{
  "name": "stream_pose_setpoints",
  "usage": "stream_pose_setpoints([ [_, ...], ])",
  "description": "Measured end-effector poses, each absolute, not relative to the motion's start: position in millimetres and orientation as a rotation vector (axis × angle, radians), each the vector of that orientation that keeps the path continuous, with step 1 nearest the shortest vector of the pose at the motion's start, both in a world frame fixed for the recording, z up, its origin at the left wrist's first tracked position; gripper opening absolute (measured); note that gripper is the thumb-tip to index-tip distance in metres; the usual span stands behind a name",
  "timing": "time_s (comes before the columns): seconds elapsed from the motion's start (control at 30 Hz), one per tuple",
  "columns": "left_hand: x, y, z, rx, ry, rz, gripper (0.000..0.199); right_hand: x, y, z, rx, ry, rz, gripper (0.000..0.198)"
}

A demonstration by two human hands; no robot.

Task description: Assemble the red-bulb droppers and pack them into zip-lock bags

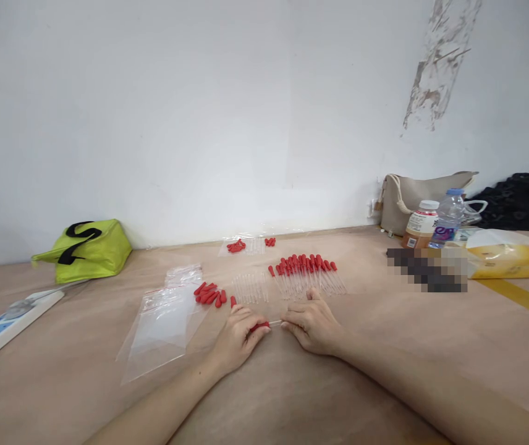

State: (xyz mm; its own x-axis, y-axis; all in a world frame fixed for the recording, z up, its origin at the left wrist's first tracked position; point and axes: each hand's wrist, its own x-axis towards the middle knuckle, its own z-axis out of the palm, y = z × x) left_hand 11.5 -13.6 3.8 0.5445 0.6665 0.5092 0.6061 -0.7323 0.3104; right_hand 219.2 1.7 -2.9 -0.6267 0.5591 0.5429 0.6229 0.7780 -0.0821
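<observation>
Wall (199,111): brightly, evenly lit; upper right corner darkened.
Forearms (413,374): softly shadowed beneath.
Plastic bags (160,327): streaked with glare.
Clear tubes (251,288): faintly rendered, perhaps blurred.
Table (413,321): partly pixelated at right.

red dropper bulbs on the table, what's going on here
The left hand pinches a red dropper bulb, while the right hand holds a slim clear tube whose end meets the bulb; how far in is hidden. Beyond them lie loose red bulbs, bare clear tubes and a cluster of bulb-topped droppers.
</observation>
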Motion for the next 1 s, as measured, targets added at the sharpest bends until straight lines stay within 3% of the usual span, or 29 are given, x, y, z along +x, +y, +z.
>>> stream_pose_setpoints([
  [0.47, 12, -12, 2, 2.758, 0.942, 0.871, 0.018, 208, -3, -4, -0.912, -2.478, 0.048, 0.027],
  [0.8, 1, -9, 18, 2.705, 1.072, 0.925, 0.013, 213, -11, 19, -1.000, -2.557, -0.187, 0.022],
  [0.93, 2, -8, 3, 2.404, 1.430, 1.279, 0.020, 226, -2, 18, -1.191, -2.459, 0.120, 0.017],
  [1.0, 2, -7, -2, 2.317, 1.529, 1.230, 0.016, 237, 11, 18, -1.339, -2.278, 0.416, 0.018],
])
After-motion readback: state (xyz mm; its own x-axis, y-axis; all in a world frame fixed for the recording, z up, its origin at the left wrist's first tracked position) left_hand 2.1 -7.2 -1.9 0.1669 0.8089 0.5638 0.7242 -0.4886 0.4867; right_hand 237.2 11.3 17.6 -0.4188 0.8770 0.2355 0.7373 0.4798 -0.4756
